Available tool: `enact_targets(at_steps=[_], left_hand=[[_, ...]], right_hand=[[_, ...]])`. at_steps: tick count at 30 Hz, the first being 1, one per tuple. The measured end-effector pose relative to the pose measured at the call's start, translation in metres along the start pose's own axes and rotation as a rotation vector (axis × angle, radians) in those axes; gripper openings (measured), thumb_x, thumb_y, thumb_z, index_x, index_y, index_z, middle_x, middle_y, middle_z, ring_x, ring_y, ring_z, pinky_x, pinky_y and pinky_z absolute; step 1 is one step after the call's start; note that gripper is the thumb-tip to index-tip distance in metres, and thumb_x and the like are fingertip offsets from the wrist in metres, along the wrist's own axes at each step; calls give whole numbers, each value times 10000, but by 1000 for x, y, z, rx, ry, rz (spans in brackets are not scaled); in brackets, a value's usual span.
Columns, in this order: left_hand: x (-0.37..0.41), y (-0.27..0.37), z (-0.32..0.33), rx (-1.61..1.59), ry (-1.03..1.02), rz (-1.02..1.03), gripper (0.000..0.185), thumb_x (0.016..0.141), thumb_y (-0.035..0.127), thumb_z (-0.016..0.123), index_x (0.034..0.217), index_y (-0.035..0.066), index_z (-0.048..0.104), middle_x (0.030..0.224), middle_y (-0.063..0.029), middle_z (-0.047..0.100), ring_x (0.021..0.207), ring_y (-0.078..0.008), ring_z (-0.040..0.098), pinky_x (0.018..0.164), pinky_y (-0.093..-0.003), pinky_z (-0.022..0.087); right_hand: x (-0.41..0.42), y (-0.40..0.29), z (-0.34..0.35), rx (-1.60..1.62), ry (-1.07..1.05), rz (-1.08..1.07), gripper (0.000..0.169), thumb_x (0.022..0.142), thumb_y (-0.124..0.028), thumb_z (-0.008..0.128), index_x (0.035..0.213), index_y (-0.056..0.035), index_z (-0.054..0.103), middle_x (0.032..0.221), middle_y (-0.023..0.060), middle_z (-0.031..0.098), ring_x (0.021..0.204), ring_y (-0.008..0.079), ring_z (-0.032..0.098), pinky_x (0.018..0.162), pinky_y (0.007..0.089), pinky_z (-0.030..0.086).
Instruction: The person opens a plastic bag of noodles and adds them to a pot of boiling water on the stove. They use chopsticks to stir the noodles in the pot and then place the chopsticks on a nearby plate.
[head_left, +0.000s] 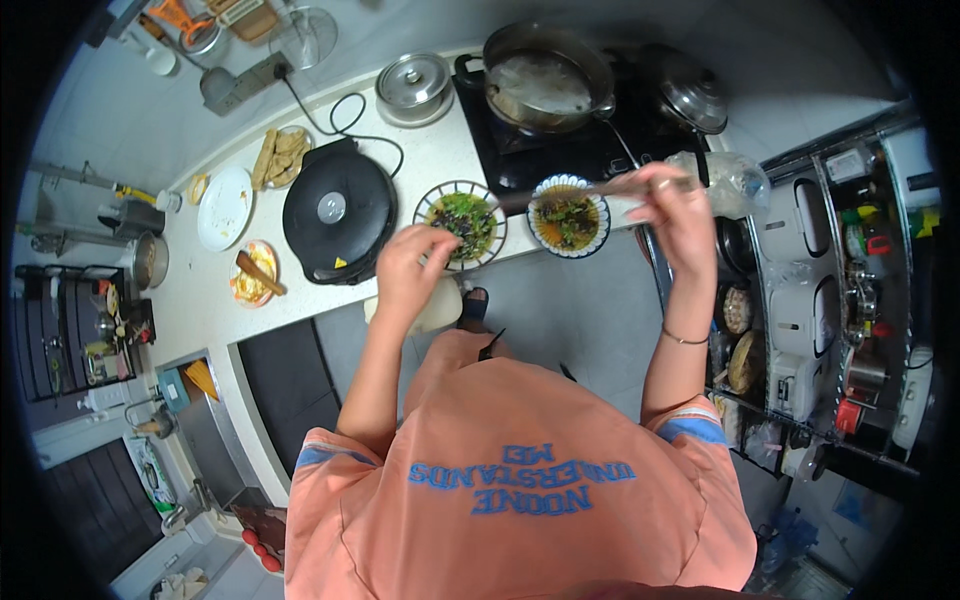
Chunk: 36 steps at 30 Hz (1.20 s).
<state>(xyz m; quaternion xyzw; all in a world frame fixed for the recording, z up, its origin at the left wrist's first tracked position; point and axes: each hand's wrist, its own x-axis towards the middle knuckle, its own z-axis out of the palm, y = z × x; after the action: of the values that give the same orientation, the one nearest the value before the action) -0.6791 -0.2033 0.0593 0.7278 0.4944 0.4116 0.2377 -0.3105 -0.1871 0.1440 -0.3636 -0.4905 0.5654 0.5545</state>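
Note:
My right hand (671, 206) grips a long, thin brown utensil (592, 193), blurred by motion; it may be chopsticks. The utensil reaches left across a bowl with a blue-and-white petal rim (568, 234), which holds brownish liquid and chopped greens. My left hand (411, 262) is at the near left edge of a dark-striped white bowl (490, 244), thumb and forefinger close together over it. Chopped greens and dark pieces fill that bowl. Whether anything small sits between my left fingertips, I cannot tell.
An open pot of cloudy liquid (551, 90) stands on the black cooktop (502, 161), a ladle handle leaning out. Left of the bowls sit a closed black electric griddle (337, 247), a small dish with a wooden spoon (262, 259) and a white plate (225, 206). Shelves (772, 405) line the right side.

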Motion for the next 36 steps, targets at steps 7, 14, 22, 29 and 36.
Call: enact_targets(at_steps=[7,14,22,29,36], left_hand=[[41,-13,29,-127,37,-153,88,938,71,739,936,-15,759,841,-112,730,768,-222,690,713,-327,519],[50,14,71,-29,-56,-135,102,923,131,755,932,31,771,865,-117,716,809,-312,686,726,-381,532],[50,63,142,-55,245,-280,79,929,108,753,933,30,763,856,-113,712,785,-286,685,698,-356,527],[15,96,206,-120,302,-412,83,932,113,756,929,32,771,838,-104,719,770,-273,688,687,-353,523],[6,102,205,-45,362,-337,74,925,114,756,921,41,767,816,-103,712,759,-280,688,672,-364,519]], right_hand=[[140,9,-82,-315,445,-108,271,1053,-170,664,1251,4,728,1151,124,761,969,191,762,800,271,641],[235,97,-69,-883,-324,132,217,1003,-209,691,1172,-104,779,1149,82,780,1049,219,735,873,356,583],[290,118,-118,-1134,-262,-90,202,1004,-243,669,1148,-160,784,1188,83,763,1123,278,711,974,384,538],[321,99,-183,-770,-121,-137,213,1035,-215,660,1199,-135,769,1076,50,772,1079,175,731,850,335,579],[349,120,-192,-1054,-135,-76,246,1053,-332,640,1186,-183,784,1104,66,784,897,228,783,812,342,612]])
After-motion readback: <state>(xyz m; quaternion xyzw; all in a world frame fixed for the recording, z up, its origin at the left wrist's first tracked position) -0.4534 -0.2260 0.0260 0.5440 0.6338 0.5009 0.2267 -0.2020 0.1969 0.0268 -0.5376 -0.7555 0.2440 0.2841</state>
